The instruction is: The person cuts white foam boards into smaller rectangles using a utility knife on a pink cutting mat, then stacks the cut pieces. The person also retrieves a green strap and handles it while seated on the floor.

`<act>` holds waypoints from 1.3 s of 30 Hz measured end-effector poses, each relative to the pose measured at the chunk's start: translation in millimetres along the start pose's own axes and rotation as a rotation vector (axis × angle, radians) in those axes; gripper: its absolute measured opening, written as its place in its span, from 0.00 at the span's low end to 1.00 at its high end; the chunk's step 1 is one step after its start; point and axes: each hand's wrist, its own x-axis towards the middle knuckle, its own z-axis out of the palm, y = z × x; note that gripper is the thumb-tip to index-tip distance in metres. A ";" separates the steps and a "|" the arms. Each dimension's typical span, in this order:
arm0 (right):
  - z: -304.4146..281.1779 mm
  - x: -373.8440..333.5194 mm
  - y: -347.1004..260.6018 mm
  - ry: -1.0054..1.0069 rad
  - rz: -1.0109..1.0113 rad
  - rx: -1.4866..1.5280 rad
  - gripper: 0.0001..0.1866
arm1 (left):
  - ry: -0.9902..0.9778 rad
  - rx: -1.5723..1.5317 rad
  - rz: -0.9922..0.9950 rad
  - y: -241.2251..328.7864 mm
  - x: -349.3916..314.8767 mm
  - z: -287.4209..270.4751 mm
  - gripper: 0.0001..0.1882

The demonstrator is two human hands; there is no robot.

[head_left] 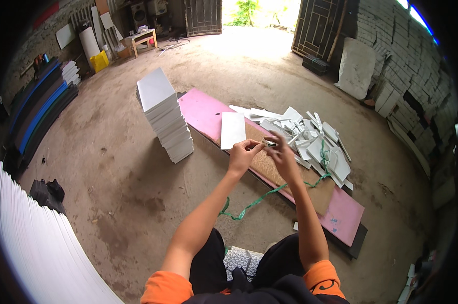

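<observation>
Near to far: left hand (243, 153) & right hand (282, 152) both pinch a small dark tool (268, 143) between fingertips, above the pink board (203, 112). Probably best w/ a steady grip, fingers off the tip. White tile (233, 129) lies just beyond.

Both bare forearms reach forward from orange sleeves, converging until the hands meet in front of the body. The left hand (243, 153) is turned palm inward, its fingers (254, 147) curled and pinched toward the thumb. The right hand (283, 154) faces it with its back upward, wrist slightly bent, fingers bent down toward the left fingertips. The fingertips of both hands touch or nearly touch, pinched on something small between them.
</observation>
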 end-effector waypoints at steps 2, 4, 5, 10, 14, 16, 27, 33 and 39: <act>0.5 -4.5 -5.4 -0.200 -0.017 -0.215 0.13 | -0.064 0.122 -0.009 -0.8 2.0 -7.0 0.13; 0.4 -5.4 2.7 -0.183 -0.022 -0.436 0.09 | -0.140 0.215 -0.036 -7.5 6.9 -9.2 0.16; 2.6 -5.2 3.4 -0.171 -0.081 -0.550 0.09 | -0.119 0.159 -0.097 -10.3 9.1 -9.5 0.20; 24.1 -13.1 7.4 -0.162 -0.002 -0.691 0.13 | -0.047 0.250 -0.196 -35.6 21.4 -0.6 0.13; 39.1 -20.1 12.7 -0.290 0.134 -0.719 0.15 | 0.157 0.087 -0.201 -46.5 23.5 9.4 0.09; 45.7 -19.8 19.5 -0.267 0.154 -0.629 0.16 | 0.209 0.139 -0.199 -57.8 30.3 6.7 0.15; 46.1 -27.1 17.7 -0.231 0.253 -0.497 0.17 | 0.405 0.366 -0.023 -58.0 34.1 9.6 0.09; 46.4 -23.3 10.8 -0.212 0.237 -0.382 0.17 | 0.314 0.326 0.046 -52.8 36.6 -5.2 0.08; -42.8 10.1 23.2 0.057 0.548 0.177 0.13 | -0.155 0.267 0.102 -21.8 18.8 -24.3 0.18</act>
